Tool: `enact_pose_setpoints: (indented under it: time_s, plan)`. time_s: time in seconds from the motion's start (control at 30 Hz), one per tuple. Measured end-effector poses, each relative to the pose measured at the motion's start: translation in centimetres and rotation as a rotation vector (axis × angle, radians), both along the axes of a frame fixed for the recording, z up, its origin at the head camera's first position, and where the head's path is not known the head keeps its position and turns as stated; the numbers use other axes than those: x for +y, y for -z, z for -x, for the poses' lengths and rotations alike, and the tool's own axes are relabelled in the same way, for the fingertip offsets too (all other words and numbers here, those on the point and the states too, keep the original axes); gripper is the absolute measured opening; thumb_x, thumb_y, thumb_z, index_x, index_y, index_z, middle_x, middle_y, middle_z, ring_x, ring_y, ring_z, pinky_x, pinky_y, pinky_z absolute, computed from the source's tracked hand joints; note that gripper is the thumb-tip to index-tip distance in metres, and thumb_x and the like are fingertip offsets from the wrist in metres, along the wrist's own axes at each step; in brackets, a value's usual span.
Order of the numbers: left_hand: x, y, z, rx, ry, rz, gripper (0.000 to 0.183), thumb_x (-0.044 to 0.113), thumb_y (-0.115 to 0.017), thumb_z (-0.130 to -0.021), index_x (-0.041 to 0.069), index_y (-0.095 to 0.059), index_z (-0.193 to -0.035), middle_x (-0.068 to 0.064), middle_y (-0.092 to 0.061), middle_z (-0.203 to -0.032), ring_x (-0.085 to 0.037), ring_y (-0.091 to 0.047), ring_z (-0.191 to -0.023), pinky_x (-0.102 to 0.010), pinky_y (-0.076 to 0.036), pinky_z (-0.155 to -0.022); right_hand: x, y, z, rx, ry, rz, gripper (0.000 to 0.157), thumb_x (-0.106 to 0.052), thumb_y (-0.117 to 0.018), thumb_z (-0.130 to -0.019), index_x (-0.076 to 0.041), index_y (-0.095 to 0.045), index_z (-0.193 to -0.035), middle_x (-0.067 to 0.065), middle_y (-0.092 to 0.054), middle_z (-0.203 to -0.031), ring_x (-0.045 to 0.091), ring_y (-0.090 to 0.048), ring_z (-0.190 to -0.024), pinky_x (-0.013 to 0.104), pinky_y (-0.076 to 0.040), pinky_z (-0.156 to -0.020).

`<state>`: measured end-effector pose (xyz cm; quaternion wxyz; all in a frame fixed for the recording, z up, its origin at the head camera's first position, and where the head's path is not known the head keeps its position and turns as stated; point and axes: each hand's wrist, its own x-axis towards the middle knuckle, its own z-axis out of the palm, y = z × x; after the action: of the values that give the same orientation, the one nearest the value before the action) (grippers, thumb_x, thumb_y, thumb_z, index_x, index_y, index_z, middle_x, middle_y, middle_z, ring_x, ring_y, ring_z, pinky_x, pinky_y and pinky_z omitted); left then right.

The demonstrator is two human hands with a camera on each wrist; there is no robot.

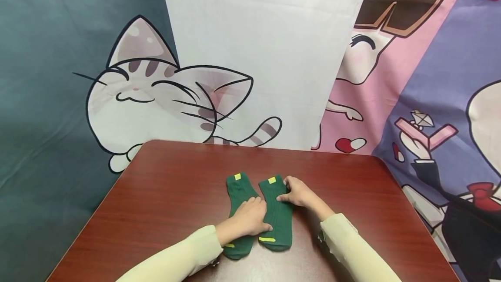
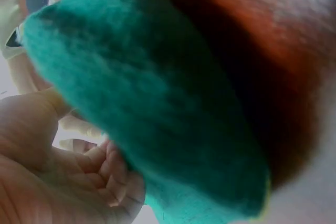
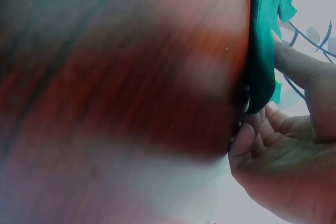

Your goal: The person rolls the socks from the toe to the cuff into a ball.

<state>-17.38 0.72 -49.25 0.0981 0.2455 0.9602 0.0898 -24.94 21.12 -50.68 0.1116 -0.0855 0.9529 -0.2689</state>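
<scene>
Two dark green socks lie side by side on the table, each with a yellow tag at the cuff and a yellow line near the toe. My left hand point(image 1: 250, 216) rests across the left sock point(image 1: 239, 190), its thumb reaching over to the right sock point(image 1: 279, 225). Green fabric point(image 2: 142, 93) fills much of the left wrist view beside my bent fingers. At the right sock's cuff end, my right hand point(image 1: 297, 191) has its thumb on the knit and its fingertips along the outer edge. The right wrist view shows this edge point(image 3: 262, 72) beside my thumb and fingers.
The reddish-brown wooden table point(image 1: 168, 186) spreads out around the socks, with rounded far corners. Behind it hangs a backdrop with a cartoon cat point(image 1: 152, 90) and other cartoon figures. Both forearms wear pale sleeves point(image 1: 348, 240).
</scene>
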Motion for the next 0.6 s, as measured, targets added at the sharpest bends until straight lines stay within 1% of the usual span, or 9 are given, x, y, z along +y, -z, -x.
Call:
enact_pose_setpoints:
  time_s: [0.1, 0.17, 0.27, 0.33, 0.43, 0.5, 0.6]
  plan:
    - [0.2, 0.0, 0.1, -0.024, 0.004, -0.002, 0.041, 0.05, -0.08, -0.084, 0.015, -0.062, -0.097, -0.001, -0.06, -0.095, -0.02, -0.06, -0.092, -0.036, -0.052, -0.081, 0.0, -0.1, -0.1, -0.001, 0.006, 0.003, 0.045, -0.025, -0.086, -0.082, -0.007, -0.056, -0.11, 0.006, -0.058, -0.096, 0.022, -0.054, -0.089, 0.042, -0.049, -0.081]
    - [0.4, -0.1, 0.1, -0.053, -0.013, -0.021, 0.038, 0.046, -0.081, -0.084, 0.017, -0.06, -0.097, 0.0, -0.06, -0.09, -0.019, -0.062, -0.087, -0.035, -0.053, -0.074, 0.1, -0.2, -0.2, 0.021, -0.007, 0.015, 0.038, -0.023, -0.084, -0.084, -0.008, -0.059, -0.108, 0.005, -0.061, -0.095, 0.02, -0.056, -0.087, 0.04, -0.05, -0.079]
    - [0.6, -0.1, 0.0, -0.087, -0.039, -0.063, 0.036, 0.04, -0.083, -0.084, 0.017, -0.059, -0.099, 0.0, -0.062, -0.086, -0.021, -0.065, -0.082, -0.034, -0.053, -0.066, 0.3, -0.2, -0.3, 0.085, -0.051, 0.041, 0.022, -0.018, -0.081, -0.087, -0.01, -0.062, -0.097, 0.001, -0.062, -0.086, 0.017, -0.055, -0.078, 0.035, -0.049, -0.071]
    - [0.8, -0.1, -0.1, -0.102, -0.047, -0.092, 0.035, 0.036, -0.083, -0.085, 0.017, -0.058, -0.101, -0.001, -0.062, -0.087, -0.022, -0.066, -0.082, -0.034, -0.053, -0.064, 0.5, -0.1, -0.2, 0.123, -0.071, 0.066, 0.017, -0.016, -0.078, -0.089, -0.012, -0.062, -0.09, -0.002, -0.059, -0.079, 0.015, -0.052, -0.072, 0.031, -0.045, -0.065]
    - [0.7, -0.2, -0.2, -0.108, -0.038, -0.129, 0.032, 0.03, -0.081, -0.087, 0.015, -0.058, -0.103, -0.001, -0.063, -0.088, -0.021, -0.066, -0.083, -0.033, -0.052, -0.065, 0.8, 0.0, -0.1, 0.137, -0.079, 0.11, 0.017, -0.014, -0.076, -0.09, -0.013, -0.06, -0.083, -0.002, -0.054, -0.072, 0.014, -0.048, -0.067, 0.028, -0.04, -0.061]
    - [0.6, -0.2, -0.3, -0.12, -0.033, -0.157, 0.028, 0.026, -0.079, -0.089, 0.014, -0.058, -0.104, 0.0, -0.06, -0.084, -0.018, -0.064, -0.077, -0.031, -0.051, -0.064, 1.0, 0.0, 0.0, 0.124, -0.068, 0.14, 0.016, -0.013, -0.075, -0.091, -0.014, -0.061, -0.083, -0.003, -0.053, -0.072, 0.014, -0.048, -0.068, 0.028, -0.039, -0.063]
    - [0.2, -0.2, -0.3, -0.145, -0.018, -0.213, 0.023, 0.019, -0.076, -0.09, 0.014, -0.057, -0.104, 0.005, -0.054, -0.079, -0.011, -0.055, -0.068, -0.027, -0.046, -0.062, 1.3, -0.1, 0.1, 0.115, -0.066, 0.174, 0.015, -0.012, -0.074, -0.091, -0.014, -0.061, -0.085, -0.003, -0.055, -0.075, 0.015, -0.049, -0.071, 0.03, -0.04, -0.065]
